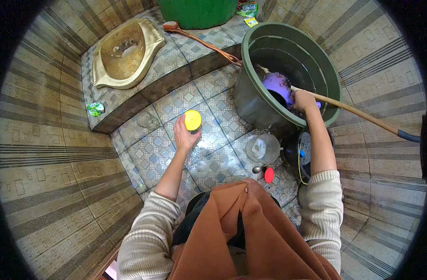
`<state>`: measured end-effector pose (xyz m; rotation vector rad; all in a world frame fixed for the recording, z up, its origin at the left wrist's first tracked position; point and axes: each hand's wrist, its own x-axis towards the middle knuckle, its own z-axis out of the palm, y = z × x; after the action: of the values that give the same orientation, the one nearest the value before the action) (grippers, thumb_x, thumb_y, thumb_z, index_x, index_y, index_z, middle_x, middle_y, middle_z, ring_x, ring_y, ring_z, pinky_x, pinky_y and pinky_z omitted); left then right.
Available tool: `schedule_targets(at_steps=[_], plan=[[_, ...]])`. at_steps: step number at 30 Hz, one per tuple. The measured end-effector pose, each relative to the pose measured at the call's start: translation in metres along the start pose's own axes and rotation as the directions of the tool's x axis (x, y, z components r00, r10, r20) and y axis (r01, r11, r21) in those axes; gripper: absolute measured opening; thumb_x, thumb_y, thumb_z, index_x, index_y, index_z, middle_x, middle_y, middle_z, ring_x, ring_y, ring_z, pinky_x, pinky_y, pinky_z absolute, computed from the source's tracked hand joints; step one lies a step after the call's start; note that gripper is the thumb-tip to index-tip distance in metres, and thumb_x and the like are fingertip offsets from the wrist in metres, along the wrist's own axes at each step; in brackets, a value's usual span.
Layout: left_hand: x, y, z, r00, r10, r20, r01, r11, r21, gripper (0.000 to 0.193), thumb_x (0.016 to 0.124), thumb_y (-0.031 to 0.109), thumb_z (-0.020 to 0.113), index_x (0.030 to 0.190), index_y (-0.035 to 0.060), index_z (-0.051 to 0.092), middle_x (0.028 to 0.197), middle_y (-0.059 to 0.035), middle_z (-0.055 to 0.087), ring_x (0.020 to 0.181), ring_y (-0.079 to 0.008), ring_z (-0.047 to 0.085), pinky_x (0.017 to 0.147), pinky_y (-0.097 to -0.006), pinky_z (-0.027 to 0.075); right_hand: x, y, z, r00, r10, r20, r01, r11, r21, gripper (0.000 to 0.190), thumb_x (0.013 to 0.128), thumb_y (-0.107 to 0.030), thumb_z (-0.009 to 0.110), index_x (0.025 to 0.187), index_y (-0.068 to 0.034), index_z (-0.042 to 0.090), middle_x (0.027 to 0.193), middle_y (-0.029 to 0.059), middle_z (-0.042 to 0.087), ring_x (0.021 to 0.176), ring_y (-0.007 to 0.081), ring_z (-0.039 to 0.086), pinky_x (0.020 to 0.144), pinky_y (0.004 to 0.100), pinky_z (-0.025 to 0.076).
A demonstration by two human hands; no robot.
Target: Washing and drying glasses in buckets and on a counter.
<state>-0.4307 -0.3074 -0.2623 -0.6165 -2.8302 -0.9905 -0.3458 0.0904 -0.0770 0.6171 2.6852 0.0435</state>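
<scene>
My left hand [186, 134] is closed around a jar with a yellow lid [193, 120], low over the wet tiled floor. A clear glass or jar [148, 120] is on the floor to its left. My right hand [303, 101] reaches over the rim of a large green plastic tub [246, 52] and grips a purple plastic dipper [277, 85] inside it; its fingers are partly hidden. Nearer me on the floor are a translucent bowl [269, 148], a metal spoon [256, 169] and a red lid [269, 175].
A squat toilet [148, 59] is set in a raised tiled ledge. A long-handled brush [206, 43] lies across the ledge's edge. A wooden pole [360, 116] leans over the tub. A dark bucket [290, 147] stands below the tub, and a green barrel [199, 12] at the back.
</scene>
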Motion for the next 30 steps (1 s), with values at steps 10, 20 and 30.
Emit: schedule_targets(at_steps=[10, 20, 30], plan=[[0.016, -0.034, -0.007, 0.832, -0.449, 0.326, 0.533, 0.484, -0.694, 0.055, 0.081, 0.048, 0.047, 0.123, 0.0153, 0.034, 0.124, -0.0065, 0.039, 0.102, -0.0225, 0.046, 0.08, -0.0373, 0.038, -0.034, -0.014, -0.007, 0.96, 0.203, -0.194, -0.183, 0.976, 0.118, 0.023, 0.069, -0.011, 0.053, 0.088, 0.001, 0.06, 0.089, 0.0211, 0.059, 0.084, 0.034, 0.058, 0.072, 0.0399, 0.048], [-0.042, -0.02, -0.029, 0.73, -0.417, 0.541, 0.595, -0.001, -0.804, 0.045, 0.085, 0.044, 0.042, 0.119, 0.0169, 0.035, 0.113, -0.002, 0.048, 0.099, -0.0187, 0.048, 0.076, -0.0396, 0.04, -0.041, -0.013, -0.004, 0.927, 0.333, -0.173, -0.308, 0.939, 0.153, 0.023, 0.074, -0.01, 0.048, 0.09, 0.0, 0.061, 0.094, 0.0195, 0.059, 0.089, 0.0305, 0.058, 0.075, 0.0376, 0.047], [-0.091, -0.037, 0.041, 0.965, -0.17, 0.199, 0.186, 0.98, -0.065, 0.045, 0.071, 0.012, 0.054, 0.112, -0.0023, 0.042, 0.103, -0.0192, 0.049, 0.101, -0.0323, 0.045, 0.089, -0.0376, 0.034, -0.041, -0.036, -0.025, 0.968, 0.222, -0.114, -0.206, 0.969, 0.133, 0.025, 0.069, -0.013, 0.054, 0.09, 0.0, 0.061, 0.095, 0.0198, 0.058, 0.089, 0.0319, 0.057, 0.077, 0.0386, 0.047]])
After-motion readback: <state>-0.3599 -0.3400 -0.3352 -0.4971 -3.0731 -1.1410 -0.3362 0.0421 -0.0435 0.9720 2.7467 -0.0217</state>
